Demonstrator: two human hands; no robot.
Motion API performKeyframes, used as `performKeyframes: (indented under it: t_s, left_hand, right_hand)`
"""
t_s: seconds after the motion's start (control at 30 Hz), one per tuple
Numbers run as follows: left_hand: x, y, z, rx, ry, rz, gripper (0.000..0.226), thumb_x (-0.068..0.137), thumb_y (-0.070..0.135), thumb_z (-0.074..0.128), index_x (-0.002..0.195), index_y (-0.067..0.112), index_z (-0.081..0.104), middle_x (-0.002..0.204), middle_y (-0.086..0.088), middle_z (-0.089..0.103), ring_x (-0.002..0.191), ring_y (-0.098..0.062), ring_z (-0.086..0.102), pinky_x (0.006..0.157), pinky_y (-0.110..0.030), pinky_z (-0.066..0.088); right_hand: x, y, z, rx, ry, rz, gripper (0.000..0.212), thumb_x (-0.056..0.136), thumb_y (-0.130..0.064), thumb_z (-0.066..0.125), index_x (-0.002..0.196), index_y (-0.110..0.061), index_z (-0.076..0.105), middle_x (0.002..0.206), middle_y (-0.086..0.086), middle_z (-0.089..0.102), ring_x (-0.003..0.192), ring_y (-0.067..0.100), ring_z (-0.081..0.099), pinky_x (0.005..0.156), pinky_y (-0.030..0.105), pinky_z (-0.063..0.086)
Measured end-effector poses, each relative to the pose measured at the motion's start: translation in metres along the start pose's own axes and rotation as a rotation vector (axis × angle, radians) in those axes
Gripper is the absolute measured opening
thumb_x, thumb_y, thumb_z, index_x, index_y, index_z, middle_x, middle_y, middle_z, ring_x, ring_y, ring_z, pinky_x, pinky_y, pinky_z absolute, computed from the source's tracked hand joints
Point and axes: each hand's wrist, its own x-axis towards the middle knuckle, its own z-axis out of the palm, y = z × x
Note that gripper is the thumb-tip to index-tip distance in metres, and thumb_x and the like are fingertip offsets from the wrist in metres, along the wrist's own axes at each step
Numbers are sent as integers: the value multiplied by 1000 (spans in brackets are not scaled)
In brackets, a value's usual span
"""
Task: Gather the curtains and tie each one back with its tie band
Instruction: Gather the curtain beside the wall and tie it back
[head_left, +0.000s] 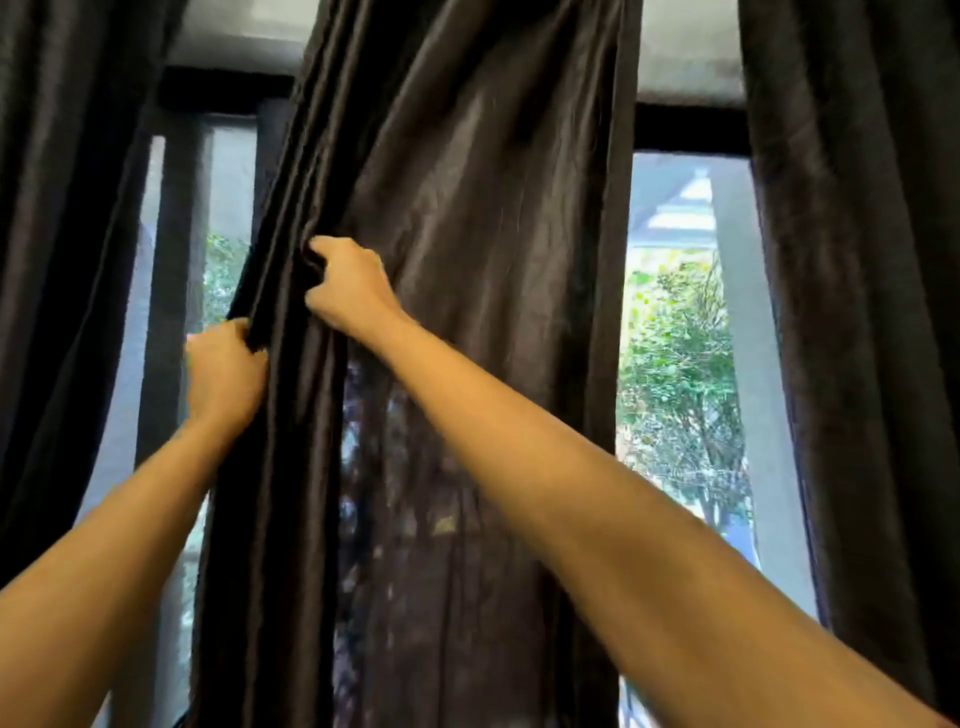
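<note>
Daylight and green trees are showing through the tall window (680, 374) ahead of me, with dark curtains hanging across it. I am working on the middle curtain (478, 197), which is hanging between the left curtain (62, 218) and the right curtain (862, 270). My left hand (224, 375) is clenching the bunched folds at this panel's left edge. My right hand (349, 285), just above and beside it, is pinching more pleats into the same bunch. The rest of the panel is hanging loose and ungathered. I am seeing no tie band anywhere, so I am judging the tying to be some way off.

The cloth is looking smooth and slippery. If I am slackening either fist to reach for more, the gathered folds could slide out and fan open. Tugging downward too hard could strain the fixing at the top, which is out of sight. Bare glass is showing on both sides of this panel, giving me room to sweep its right edge across.
</note>
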Motion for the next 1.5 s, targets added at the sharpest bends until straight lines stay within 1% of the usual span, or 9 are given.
performKeyframes:
  t_s: [0.17,0.37,0.5,0.63,0.77,0.93,1.03,1.17,1.5]
  left_hand:
    - [-8,10,19,30,-36,-41,15,85,-1,55,90,-13,62,90,-40,61,88,-52,58,75,-51,43]
    - [-26,28,44,-25,-69,3,15,92,7,51,94,-4,60,91,-33,61,85,-48,58,67,-44,43]
    - [-38,43,48,-84,-67,25,15,95,6,48,89,-4,57,76,-24,56,72,-41,53,61,-35,33]
    - [-42,45,48,-71,-70,28,19,96,4,45,79,9,47,60,2,33,54,-21,32,59,-35,30]
    - [-40,43,45,-39,-71,0,17,93,2,43,78,8,47,60,1,30,61,-27,35,59,-38,32]
    - [-31,12,49,-161,1,-106,21,94,10,41,74,5,46,76,-20,54,69,-37,52,56,-36,29]
    - [-28,0,39,-77,-30,-100,20,93,9,37,76,5,48,81,-23,56,71,-36,53,54,-36,31]
    - [-37,13,32,-72,-80,37,21,88,17,36,83,6,54,81,-20,59,76,-40,58,61,-43,44]
    - [-111,15,52,-229,-162,98,17,94,20,56,95,2,58,83,-10,62,69,-18,51,57,-19,27]
  right_hand:
    - [-25,69,-37,-333,287,265,41,78,-23,68,118,-18,59,146,15,22,129,39,23,104,49,29]
    - [-42,131,-83,-256,330,583,35,80,-25,73,112,-20,62,157,18,-9,142,46,4,113,54,18]
    - [-49,144,-90,-220,242,580,26,83,-5,67,107,2,61,144,27,34,119,35,52,95,32,44]
    - [-50,122,-61,-202,222,469,19,76,6,55,65,-6,47,73,13,53,82,31,60,64,32,46]
    - [-28,72,-20,-246,163,209,19,83,0,55,100,4,61,103,25,63,100,42,58,82,39,47]
    - [-7,1,33,-396,43,-68,23,84,-8,59,70,-11,42,102,14,63,99,33,58,73,35,43]
    - [-10,0,42,-416,33,-117,6,83,-8,58,84,-10,52,103,13,63,101,33,57,76,36,44]
    - [-37,38,31,-356,91,20,21,82,-3,53,102,0,58,108,19,62,104,37,56,84,39,45]
    - [-152,102,53,-412,275,197,26,85,5,51,110,0,57,106,14,59,102,28,54,79,36,48]
